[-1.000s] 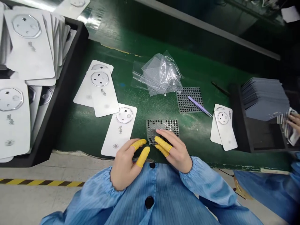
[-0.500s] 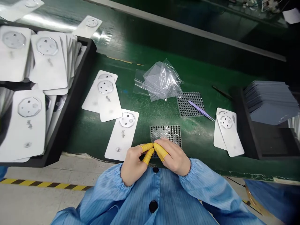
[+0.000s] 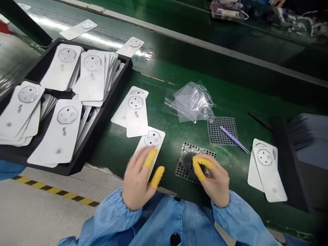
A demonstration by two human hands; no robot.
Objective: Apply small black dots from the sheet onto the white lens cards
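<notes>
My left hand (image 3: 139,177), with yellow finger cots on the thumb and forefinger, is spread open over the lower end of a white back plate (image 3: 153,138) with an octagonal camera ring. My right hand (image 3: 214,179), also with yellow cots, pinches the near edge of a clear sheet of small black dots (image 3: 188,159) lying on the green mat. The two hands are apart. Whether a dot is on a fingertip is too small to tell.
A black tray (image 3: 109,109) at the left holds several white plates. Two stacked plates (image 3: 135,114) lie beside it. Crumpled clear bags (image 3: 192,100), a second dot sheet (image 3: 220,131) with purple tweezers (image 3: 234,139), two plates (image 3: 269,171) and a dark tray (image 3: 304,143) lie to the right.
My hands were pinched together at the dot sheet's near edge; now they have parted. My left hand has moved left over the white plate, and the sheet has turned slightly. The view has swung left.
</notes>
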